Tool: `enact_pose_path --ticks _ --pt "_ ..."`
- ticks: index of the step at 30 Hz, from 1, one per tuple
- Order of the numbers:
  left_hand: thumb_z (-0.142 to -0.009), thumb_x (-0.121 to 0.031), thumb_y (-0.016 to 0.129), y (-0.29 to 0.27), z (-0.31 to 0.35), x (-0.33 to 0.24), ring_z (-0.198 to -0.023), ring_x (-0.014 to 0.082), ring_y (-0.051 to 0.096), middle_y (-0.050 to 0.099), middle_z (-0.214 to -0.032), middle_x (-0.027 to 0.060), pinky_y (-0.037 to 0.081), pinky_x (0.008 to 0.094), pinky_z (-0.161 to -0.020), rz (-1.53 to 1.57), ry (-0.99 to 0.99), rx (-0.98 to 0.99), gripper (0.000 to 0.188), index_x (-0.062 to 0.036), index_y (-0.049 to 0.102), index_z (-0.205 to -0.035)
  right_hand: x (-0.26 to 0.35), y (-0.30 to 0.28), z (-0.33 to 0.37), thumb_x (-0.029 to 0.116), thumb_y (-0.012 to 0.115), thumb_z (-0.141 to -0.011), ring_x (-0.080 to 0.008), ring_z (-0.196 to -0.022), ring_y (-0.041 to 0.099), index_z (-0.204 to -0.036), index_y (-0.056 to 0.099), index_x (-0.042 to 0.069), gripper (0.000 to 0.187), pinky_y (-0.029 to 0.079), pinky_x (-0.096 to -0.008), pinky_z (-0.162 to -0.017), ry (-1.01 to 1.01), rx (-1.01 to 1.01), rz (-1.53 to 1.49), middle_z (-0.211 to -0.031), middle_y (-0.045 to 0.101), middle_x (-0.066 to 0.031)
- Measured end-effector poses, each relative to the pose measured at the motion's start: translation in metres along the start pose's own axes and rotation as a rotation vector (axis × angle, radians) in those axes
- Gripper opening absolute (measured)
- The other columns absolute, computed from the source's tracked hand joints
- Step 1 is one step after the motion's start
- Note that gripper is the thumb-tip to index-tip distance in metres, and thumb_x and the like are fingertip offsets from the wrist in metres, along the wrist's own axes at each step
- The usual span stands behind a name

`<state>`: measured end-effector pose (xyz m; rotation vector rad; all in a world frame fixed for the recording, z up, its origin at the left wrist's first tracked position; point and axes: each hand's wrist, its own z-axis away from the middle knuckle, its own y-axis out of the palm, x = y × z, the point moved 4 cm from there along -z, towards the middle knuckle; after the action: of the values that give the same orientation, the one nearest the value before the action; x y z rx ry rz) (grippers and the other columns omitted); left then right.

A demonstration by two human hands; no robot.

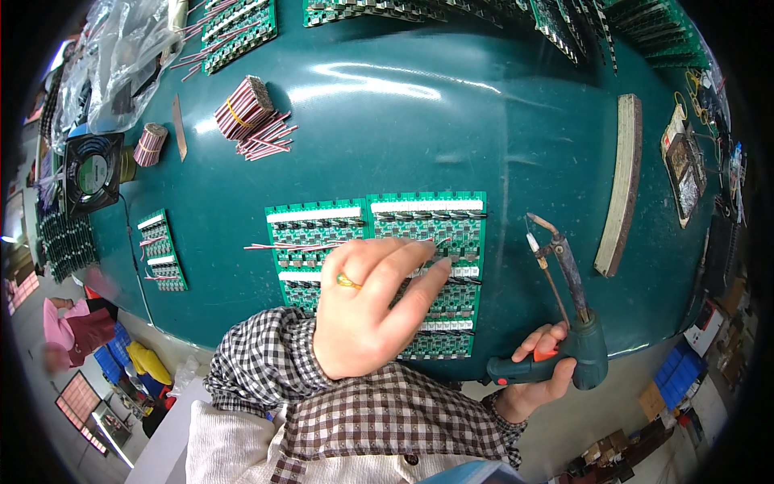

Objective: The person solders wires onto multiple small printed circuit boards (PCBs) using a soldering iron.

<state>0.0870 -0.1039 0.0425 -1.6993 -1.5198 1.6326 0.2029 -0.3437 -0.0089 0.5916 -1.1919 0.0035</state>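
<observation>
My left hand (367,310), with a ring on one finger, is over two green circuit boards lying side by side. Its thumb and index finger come together above the right board (463,302), around a short red-and-white wire (442,240) that is mostly hidden. Several such wires (294,246) stretch across the left board (280,226) and under the hand. In my right hand (544,375) is a dark green soldering gun (590,355) with a red trigger. Its bent tip (538,219) and a thin feed tube (552,278) point up, to the right of the boards and apart from them.
A banded wire bundle (242,109) has loose wires beside it; a smaller bundle (151,145) and a fan (93,173) stand left. A small board (164,254) lies below. At right are a curved bar (619,185) and a soldering stand (684,165). Boards (242,32) line the back.
</observation>
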Motion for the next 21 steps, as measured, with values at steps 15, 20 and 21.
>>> enact_pose_path --ticks 15,20,21 --pt "-0.066 -0.007 0.068 0.011 0.003 -0.001 -0.112 0.0297 0.058 0.060 -0.124 0.0118 0.047 0.0472 -0.097 -0.087 -0.041 0.144 0.060 -0.0063 0.071 -0.126 0.000 0.003 -0.001 0.042 0.065 -0.100 -0.0212 -0.087 0.061 -0.125 0.050 -0.006 0.056 0.057 -0.0284 -0.060 0.031 0.093 0.000 -0.098 0.060 -0.0113" --pt "-0.066 -0.008 0.067 0.013 0.002 -0.001 -0.111 0.0297 0.058 0.060 -0.124 0.0120 0.046 0.0466 -0.096 -0.091 -0.045 0.147 0.061 -0.0068 0.071 -0.127 0.001 0.002 0.000 0.041 0.065 -0.100 -0.0210 -0.087 0.061 -0.125 0.051 -0.006 0.055 0.057 -0.0281 -0.060 0.034 0.086 -0.004 -0.099 0.061 -0.0111" --pt "-0.066 -0.008 0.068 0.013 0.003 -0.001 -0.111 0.0298 0.058 0.060 -0.124 0.0120 0.046 0.0466 -0.096 -0.093 -0.045 0.146 0.061 -0.0071 0.071 -0.127 0.001 0.002 0.000 0.041 0.065 -0.100 -0.0210 -0.087 0.061 -0.125 0.051 -0.006 0.055 0.057 -0.0281 -0.060 0.035 0.087 -0.004 -0.099 0.061 -0.0111"
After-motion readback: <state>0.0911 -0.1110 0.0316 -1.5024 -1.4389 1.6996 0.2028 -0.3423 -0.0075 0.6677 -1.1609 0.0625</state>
